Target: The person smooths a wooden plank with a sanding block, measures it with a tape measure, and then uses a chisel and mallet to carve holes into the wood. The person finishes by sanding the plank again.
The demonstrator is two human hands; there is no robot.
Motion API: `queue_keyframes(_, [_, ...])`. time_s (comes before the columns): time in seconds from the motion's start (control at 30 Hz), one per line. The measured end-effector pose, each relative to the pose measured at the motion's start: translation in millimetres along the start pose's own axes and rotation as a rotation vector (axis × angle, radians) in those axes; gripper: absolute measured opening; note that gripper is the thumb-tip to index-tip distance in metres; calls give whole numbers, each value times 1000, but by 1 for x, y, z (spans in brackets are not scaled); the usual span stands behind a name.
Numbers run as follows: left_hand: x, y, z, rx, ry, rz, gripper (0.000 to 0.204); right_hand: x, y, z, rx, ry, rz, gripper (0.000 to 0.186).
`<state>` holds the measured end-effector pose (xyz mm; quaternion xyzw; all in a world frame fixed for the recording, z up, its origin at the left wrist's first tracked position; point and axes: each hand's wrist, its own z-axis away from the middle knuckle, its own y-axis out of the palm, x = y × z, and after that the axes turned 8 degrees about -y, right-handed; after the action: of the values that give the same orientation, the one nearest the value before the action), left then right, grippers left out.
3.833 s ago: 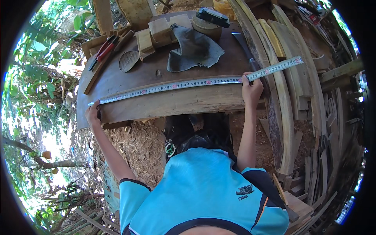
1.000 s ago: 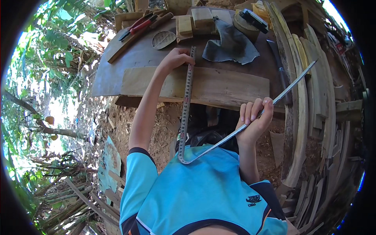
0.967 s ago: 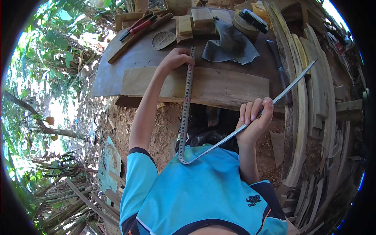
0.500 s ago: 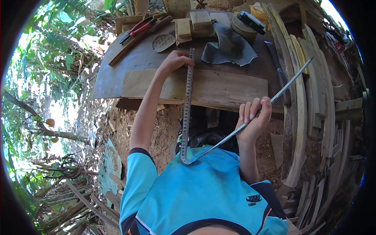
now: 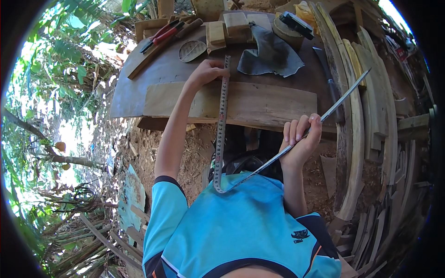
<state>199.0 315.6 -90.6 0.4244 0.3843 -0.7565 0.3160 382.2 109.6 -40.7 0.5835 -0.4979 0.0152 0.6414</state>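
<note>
My left hand point(image 5: 206, 73) is closed on a white measuring strip point(image 5: 221, 120) near its far tip, over a pale wooden board point(image 5: 269, 99) on the dark worktable point(image 5: 125, 97). The strip runs toward my body, bends near my turquoise shirt and slants up to the right. My right hand point(image 5: 299, 141) grips that slanting length, below the board's right end, fingers curled around it. A crumpled grey cloth point(image 5: 273, 60) and a round leaf-patterned wooden piece point(image 5: 192, 51) lie beyond my left hand.
Red-handled pliers point(image 5: 169, 34), wood blocks point(image 5: 236, 25) and a dark boxy object point(image 5: 296, 25) sit at the back. A long blade point(image 5: 331, 78) lies beside long planks point(image 5: 352, 153) at right. Foliage point(image 5: 69, 55) borders the left; stacked offcuts fill the lower right.
Since the oldest frame, the strip has gone from stretched along the board to crossing it, bent. My left hand moved right, my right hand lower. The last second shows almost no movement.
</note>
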Motion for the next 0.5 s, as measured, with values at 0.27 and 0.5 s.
queue_keyframes(0.27, [1, -3, 0, -4, 4, -123, 14, -2, 7, 2, -54, 27, -18, 23])
queue_keyframes(0.5, [5, -3, -1, -17, 8, -103, 16, -3, 4, 0, -59, 29, -19, 22])
